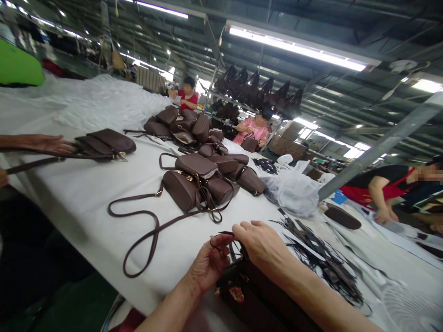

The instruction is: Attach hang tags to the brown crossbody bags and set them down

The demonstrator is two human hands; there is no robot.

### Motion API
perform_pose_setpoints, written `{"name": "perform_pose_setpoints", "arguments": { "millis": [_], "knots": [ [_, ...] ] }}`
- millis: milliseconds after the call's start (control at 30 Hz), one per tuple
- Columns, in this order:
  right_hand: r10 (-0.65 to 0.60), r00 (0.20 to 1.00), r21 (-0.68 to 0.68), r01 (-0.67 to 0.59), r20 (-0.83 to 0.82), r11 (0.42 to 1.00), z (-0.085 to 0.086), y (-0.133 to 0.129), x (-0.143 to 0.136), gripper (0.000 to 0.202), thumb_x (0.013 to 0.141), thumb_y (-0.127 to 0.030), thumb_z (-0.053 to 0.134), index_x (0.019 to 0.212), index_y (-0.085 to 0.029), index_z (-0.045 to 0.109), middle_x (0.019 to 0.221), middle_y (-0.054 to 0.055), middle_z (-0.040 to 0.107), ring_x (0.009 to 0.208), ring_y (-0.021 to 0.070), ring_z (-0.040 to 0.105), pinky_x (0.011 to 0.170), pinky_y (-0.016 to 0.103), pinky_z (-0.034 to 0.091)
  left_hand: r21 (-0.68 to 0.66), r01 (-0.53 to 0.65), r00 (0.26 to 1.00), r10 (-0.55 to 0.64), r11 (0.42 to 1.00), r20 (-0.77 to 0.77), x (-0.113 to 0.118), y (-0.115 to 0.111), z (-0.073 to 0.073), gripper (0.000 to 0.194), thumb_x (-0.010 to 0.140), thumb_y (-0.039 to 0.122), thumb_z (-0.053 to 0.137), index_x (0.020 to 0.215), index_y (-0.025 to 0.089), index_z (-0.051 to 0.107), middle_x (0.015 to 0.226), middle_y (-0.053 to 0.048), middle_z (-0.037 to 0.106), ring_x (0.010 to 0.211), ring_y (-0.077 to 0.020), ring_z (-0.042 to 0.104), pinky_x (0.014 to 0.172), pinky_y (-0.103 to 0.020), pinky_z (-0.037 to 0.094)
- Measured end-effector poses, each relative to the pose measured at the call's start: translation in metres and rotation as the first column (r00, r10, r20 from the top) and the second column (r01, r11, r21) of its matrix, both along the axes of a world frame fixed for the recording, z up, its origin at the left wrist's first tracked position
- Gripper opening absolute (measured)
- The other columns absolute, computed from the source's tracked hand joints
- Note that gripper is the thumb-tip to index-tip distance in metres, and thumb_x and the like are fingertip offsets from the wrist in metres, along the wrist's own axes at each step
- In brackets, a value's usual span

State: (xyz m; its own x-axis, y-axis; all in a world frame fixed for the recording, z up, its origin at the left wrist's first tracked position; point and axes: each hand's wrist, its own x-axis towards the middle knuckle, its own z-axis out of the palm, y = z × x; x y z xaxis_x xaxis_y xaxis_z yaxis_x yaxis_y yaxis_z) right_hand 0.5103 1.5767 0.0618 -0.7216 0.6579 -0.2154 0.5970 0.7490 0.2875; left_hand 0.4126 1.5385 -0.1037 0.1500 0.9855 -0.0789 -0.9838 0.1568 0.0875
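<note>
A dark brown handbag [263, 295] with gold-coloured metal fittings is close in front of me at the bottom of the view. My left hand [211, 260] is closed at its upper left edge, pinching a thin dark cord. From the other side my right hand [259, 244] reaches over the bag, its fingers curled at the same thin dark strip between the hands. The right fingertips are partly hidden, and my right forearm covers part of the bag. Just beyond lies a pile of brown bags [183, 186], with a long strap [155, 230] looping across the white table.
Black strips and tags [321, 253] lie right of my hands, beside clear plastic bags [294, 189]. On the left, a co-worker's hand [51, 143] touches another brown bag [105, 143]. A slanted metal post [380, 143] stands right. Other people work around the white table [86, 207].
</note>
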Motion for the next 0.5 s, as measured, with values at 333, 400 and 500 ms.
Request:
{"name": "perform_pose_setpoints", "arguments": {
  "millis": [333, 400, 500],
  "knots": [
    [-0.073, 0.997, -0.105, 0.075, 0.023, 0.992, 0.005, -0.012, -0.024, 0.027, 0.094, -0.012, 0.040, 0.109, -0.018, 0.062, 0.101, 0.011, 0.071, 0.093, 0.0258, 0.067, 0.079, 0.036, 0.044, -0.057, -0.105, 0.994, 0.104, 0.993, -0.028, -0.002, 0.009, 0.003, 0.017, 0.073, 0.022, 0.079, 0.082, 0.014, 0.067, 0.089, -0.004, 0.071, 0.080, -0.0145, 0.066, 0.061, -0.022, 0.054],
    [-0.079, 0.997, -0.108, 0.079, 0.011, 0.991, 0.005, -0.009, -0.022, 0.025, 0.093, -0.012, 0.043, 0.107, -0.019, 0.062, 0.099, 0.010, 0.070, 0.089, 0.0241, 0.068, 0.069, 0.031, 0.044, -0.063, -0.097, 0.995, 0.095, 0.993, -0.034, -0.003, 0.007, 0.003, 0.015, 0.073, 0.021, 0.079, 0.080, 0.013, 0.067, 0.085, -0.005, 0.071, 0.076, -0.0142, 0.066, 0.054, -0.019, 0.051],
    [-0.086, 0.996, -0.082, 0.088, 0.025, 0.993, 0.006, -0.004, -0.017, 0.023, 0.090, -0.009, 0.045, 0.103, -0.016, 0.062, 0.097, 0.010, 0.070, 0.087, 0.0231, 0.069, 0.063, 0.027, 0.043, -0.060, -0.076, 0.996, 0.073, 0.995, -0.050, -0.001, 0.006, 0.003, 0.014, 0.073, 0.017, 0.077, 0.080, 0.012, 0.067, 0.085, -0.006, 0.071, 0.070, -0.0120, 0.065, 0.049, -0.016, 0.046]
  ]
}}
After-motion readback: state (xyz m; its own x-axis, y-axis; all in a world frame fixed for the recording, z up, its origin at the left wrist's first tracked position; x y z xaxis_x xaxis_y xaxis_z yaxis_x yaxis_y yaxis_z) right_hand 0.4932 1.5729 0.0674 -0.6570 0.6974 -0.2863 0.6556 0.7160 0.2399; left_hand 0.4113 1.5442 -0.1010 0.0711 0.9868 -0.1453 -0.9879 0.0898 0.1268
